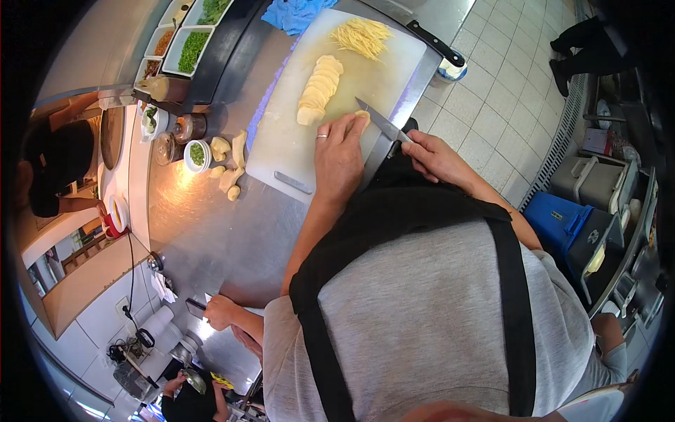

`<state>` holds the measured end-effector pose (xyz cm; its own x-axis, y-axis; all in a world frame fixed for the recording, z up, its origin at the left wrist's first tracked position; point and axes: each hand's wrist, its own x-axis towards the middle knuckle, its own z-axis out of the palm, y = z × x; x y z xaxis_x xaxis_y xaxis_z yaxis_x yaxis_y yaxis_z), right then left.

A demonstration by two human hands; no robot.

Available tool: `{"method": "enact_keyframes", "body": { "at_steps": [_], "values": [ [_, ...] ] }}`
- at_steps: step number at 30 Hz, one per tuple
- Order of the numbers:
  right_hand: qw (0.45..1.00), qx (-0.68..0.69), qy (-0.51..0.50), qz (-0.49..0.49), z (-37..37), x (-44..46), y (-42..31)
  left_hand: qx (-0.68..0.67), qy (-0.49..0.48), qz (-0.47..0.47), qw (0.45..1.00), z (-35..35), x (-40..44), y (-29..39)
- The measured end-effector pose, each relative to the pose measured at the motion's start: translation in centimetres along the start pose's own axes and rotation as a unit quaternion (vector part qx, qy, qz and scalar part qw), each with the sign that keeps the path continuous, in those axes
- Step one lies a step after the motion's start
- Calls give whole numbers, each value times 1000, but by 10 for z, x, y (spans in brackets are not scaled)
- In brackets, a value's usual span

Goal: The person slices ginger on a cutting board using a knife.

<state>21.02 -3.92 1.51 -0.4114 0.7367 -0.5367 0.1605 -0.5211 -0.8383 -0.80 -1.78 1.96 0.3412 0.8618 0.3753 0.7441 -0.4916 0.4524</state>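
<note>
On the white cutting board (271, 151) my left hand (339, 156), with a ring on one finger, presses its bent fingertips on a pale yellow piece (363, 118). My right hand (430, 156) grips the handle of a knife (383, 123), whose blade lies beside that piece. Farther up the board is an overlapping row of thin pale slices (321, 88). A heap of fine yellow shreds (361, 37) rests near the board's far end. Several knobbly root pieces (228, 163) lie on the steel counter left of the board.
A second knife (437, 43) lies at the board's far right corner, above a small tub (452, 67). Jars (190, 127), a bowl of chopped greens (197, 155) and trays (190, 50) stand left. A blue cloth (295, 13) is at the top. Other people stand nearby.
</note>
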Motion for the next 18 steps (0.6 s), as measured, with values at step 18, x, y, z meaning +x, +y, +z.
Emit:
{"method": "enact_keyframes", "body": {
  "at_steps": [18],
  "values": [
    [997,-73,21,-1,3,1,-10,-10,10,-3,1000,2,-2,0]
  ]
}}
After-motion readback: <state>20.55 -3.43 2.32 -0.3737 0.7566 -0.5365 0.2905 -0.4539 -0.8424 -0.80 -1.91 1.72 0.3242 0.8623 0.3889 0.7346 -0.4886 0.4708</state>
